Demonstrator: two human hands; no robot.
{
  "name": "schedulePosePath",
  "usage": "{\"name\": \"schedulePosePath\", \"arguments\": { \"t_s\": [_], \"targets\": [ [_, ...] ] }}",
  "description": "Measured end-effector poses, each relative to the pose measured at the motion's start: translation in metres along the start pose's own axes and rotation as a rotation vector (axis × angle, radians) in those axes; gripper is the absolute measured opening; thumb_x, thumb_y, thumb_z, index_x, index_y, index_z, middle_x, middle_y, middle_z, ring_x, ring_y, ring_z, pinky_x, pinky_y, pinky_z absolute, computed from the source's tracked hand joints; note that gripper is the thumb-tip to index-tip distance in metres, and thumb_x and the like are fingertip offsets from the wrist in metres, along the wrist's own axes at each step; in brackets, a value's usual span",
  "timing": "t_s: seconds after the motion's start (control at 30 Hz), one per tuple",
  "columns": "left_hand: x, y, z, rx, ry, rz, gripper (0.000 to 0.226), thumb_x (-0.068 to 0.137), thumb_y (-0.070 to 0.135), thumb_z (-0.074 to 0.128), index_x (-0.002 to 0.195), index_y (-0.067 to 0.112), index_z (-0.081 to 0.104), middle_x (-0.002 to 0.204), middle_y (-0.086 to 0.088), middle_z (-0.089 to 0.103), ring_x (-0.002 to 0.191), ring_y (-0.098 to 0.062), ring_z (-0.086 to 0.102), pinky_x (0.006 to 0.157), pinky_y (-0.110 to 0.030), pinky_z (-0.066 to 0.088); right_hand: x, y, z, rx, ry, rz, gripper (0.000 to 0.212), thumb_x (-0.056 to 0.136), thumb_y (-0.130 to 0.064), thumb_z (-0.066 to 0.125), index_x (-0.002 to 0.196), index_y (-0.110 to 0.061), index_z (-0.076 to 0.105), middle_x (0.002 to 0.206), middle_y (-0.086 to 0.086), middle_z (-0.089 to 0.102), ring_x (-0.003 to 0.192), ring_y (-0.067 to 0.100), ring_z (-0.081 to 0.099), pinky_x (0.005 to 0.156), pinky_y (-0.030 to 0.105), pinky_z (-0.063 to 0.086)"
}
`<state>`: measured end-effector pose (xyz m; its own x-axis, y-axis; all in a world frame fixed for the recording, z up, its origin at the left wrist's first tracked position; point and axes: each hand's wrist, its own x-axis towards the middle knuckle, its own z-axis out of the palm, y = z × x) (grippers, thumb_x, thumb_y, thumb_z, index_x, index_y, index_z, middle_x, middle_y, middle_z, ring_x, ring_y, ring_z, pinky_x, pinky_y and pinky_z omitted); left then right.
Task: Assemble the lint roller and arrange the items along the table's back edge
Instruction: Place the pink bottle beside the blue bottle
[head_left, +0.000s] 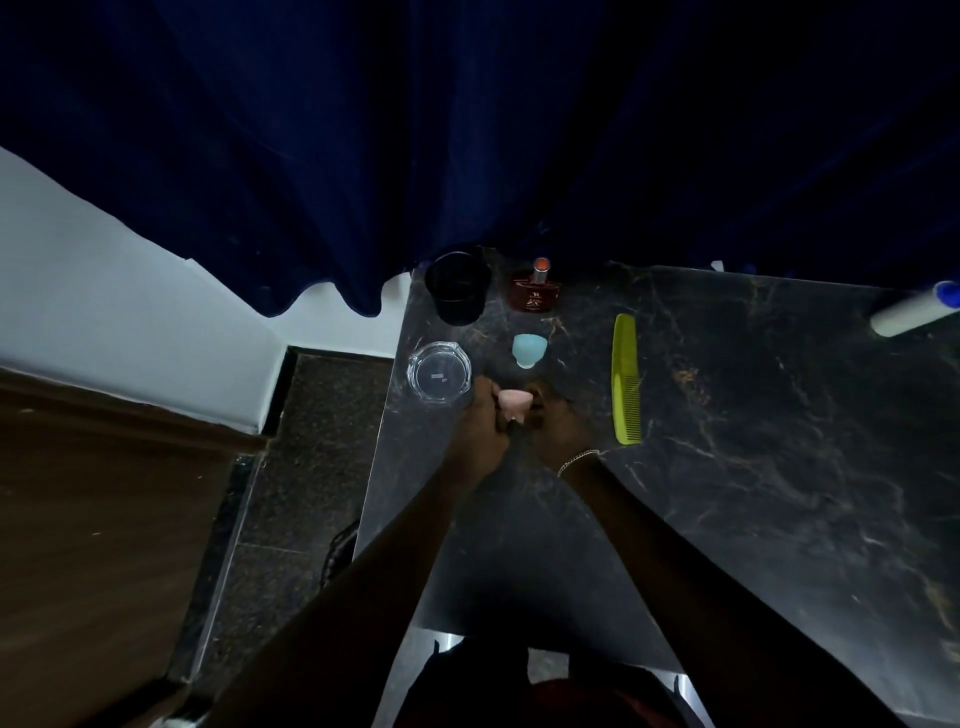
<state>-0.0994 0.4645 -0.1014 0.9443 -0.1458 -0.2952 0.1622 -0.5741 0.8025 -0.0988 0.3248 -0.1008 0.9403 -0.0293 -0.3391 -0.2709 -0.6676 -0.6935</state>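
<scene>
A pink sponge-like piece (514, 404) sits between my two hands near the left part of the dark marble table (753, 467). My left hand (480, 421) grips its left side and my right hand (558, 423) closes on its right side. A teal piece of the same shape (529, 349) lies just beyond them. The white lint roller (911, 312) with a blue end lies at the far right by the back edge. A yellow-green comb (626, 379) lies lengthwise to the right of my hands.
A black cup (458, 288) and a brown perfume bottle (537, 291) stand at the back edge under a dark blue curtain (467, 130). A clear glass ashtray (439, 371) sits at the table's left edge, close to my left hand. Floor drops off left.
</scene>
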Motion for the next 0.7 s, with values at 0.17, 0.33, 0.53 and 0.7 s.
{"name": "schedulePosePath", "arguments": {
  "t_s": [0.17,0.33,0.53,0.7],
  "targets": [
    [-0.002,-0.004,0.001,0.005,-0.009,0.004,0.035,0.091,-0.004,0.062,0.122,0.001,0.045,0.106,-0.001,0.055,0.096,-0.017,0.059,0.082,-0.028,0.045,-0.004,0.0,0.003,0.026,0.037,0.002,0.058,0.065,-0.051,0.043,0.11,-0.018,0.058,0.096,0.003,0.07,0.08,0.012,0.056,0.074,0.021,0.037],
    [-0.002,-0.004,0.001,-0.013,0.003,-0.009,0.035,0.092,-0.004,0.061,0.123,0.001,0.045,0.107,-0.002,0.056,0.098,-0.019,0.059,0.085,-0.032,0.048,0.0,0.003,0.005,0.024,0.041,-0.008,0.03,0.08,-0.026,0.067,0.107,-0.015,0.058,0.09,-0.003,0.065,0.084,0.018,0.062,0.072,0.02,0.036],
    [-0.009,-0.004,0.004,-0.092,-0.004,-0.023,0.034,0.092,-0.009,0.055,0.122,-0.003,0.043,0.116,-0.02,0.063,0.11,-0.035,0.064,0.099,-0.05,0.051,-0.006,0.003,0.005,0.149,-0.021,-0.015,0.045,0.08,-0.009,0.075,0.122,-0.005,0.059,0.11,0.01,0.072,0.097,0.019,0.068,0.08,0.013,0.048],
    [-0.014,-0.008,0.0,-0.117,-0.018,-0.039,0.041,0.093,-0.01,0.054,0.133,-0.006,0.044,0.131,-0.021,0.063,0.123,-0.033,0.062,0.109,-0.05,0.047,-0.009,0.009,0.005,0.118,-0.024,-0.008,0.057,0.083,-0.003,0.07,0.137,-0.009,0.053,0.124,0.007,0.069,0.113,0.021,0.067,0.083,-0.004,0.04]
  ]
}}
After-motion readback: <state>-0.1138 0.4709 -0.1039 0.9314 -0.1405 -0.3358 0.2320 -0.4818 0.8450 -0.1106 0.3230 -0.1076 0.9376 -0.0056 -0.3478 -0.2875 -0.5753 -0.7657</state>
